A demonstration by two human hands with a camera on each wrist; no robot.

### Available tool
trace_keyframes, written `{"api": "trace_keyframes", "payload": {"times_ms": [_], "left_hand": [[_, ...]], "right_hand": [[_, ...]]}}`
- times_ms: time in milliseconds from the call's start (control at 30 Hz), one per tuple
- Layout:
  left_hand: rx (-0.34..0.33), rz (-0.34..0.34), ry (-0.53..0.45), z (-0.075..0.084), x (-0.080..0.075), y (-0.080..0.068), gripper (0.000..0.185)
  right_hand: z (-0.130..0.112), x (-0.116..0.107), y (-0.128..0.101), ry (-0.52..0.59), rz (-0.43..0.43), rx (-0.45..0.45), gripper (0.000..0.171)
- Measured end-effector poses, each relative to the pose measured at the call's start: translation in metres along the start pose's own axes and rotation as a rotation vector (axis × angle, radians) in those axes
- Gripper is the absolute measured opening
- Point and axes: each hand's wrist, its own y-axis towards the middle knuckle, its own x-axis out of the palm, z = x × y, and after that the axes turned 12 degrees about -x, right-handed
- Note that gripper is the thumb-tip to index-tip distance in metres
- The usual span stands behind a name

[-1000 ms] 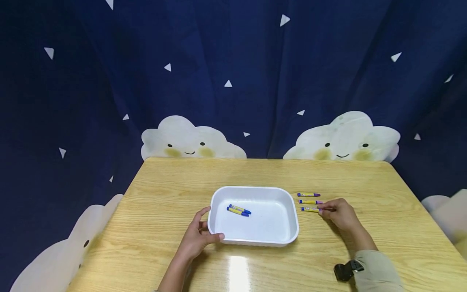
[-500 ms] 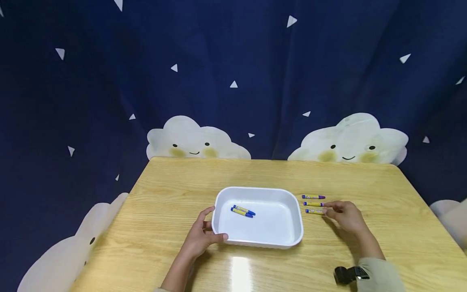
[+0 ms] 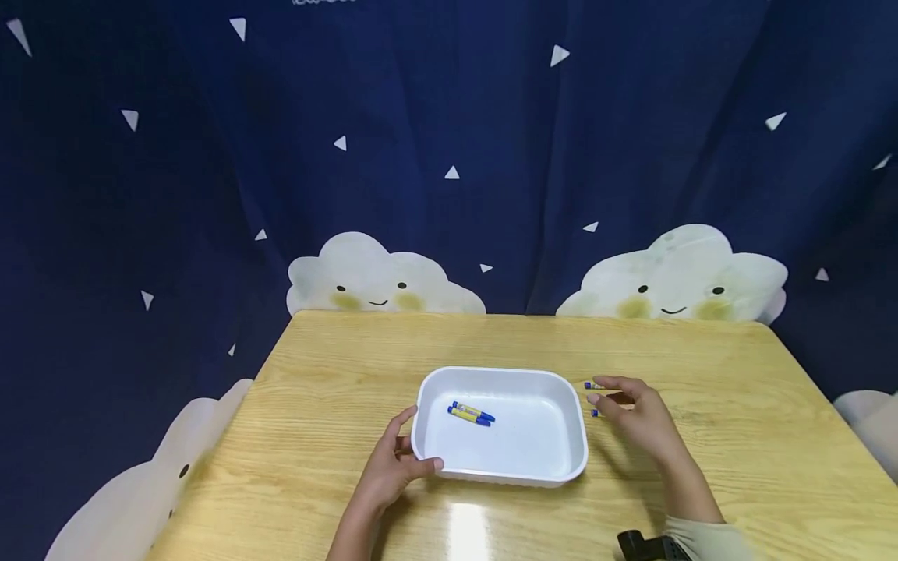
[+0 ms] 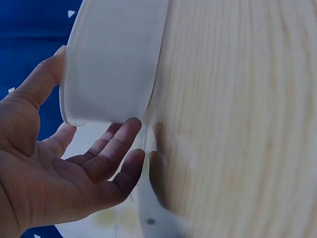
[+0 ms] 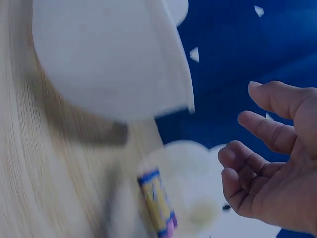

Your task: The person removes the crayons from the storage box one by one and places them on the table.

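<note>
My left hand [image 3: 393,471] grips the near left corner of a white plastic tray [image 3: 529,436], its thumb on the front rim. In the left wrist view the fingers [image 4: 106,153] bend beside the tray wall. Two yellow-wrapped crayons with blue tips [image 3: 470,414] lie together inside the tray. To the tray's right, my right hand [image 3: 641,417] hovers over the crayons on the table, its fingers loosely bent and holding nothing. It partly hides them, leaving blue ends of crayons [image 3: 588,386] showing. A pink-tipped crayon [image 5: 157,203] appears blurred in the right wrist view.
A wooden table [image 3: 337,366] carries everything. Behind it hangs a dark blue curtain [image 3: 393,195] with white triangles and smiling clouds [image 3: 379,273]. A black strap device [image 3: 652,547] sits on my right wrist.
My right hand has left the right end of the nearest crayon and moved left over the row, towards the tray. My left hand keeps its grip. The head view has shifted slightly.
</note>
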Motion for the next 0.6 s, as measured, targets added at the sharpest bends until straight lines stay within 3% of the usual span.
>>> {"api": "trace_keyframes", "payload": {"times_ms": [233,600], "left_hand": [[-0.001,-0.006,-0.013,-0.001,0.000,0.001,0.096],[-0.006,-0.003,-0.017,-0.003,-0.001,0.003,0.096]], "right_hand": [[-0.021,0.021,0.008,0.143,-0.041,-0.004,0.043],[-0.030,0.059,0.022,0.324,-0.125,0.019,0.043]]}}
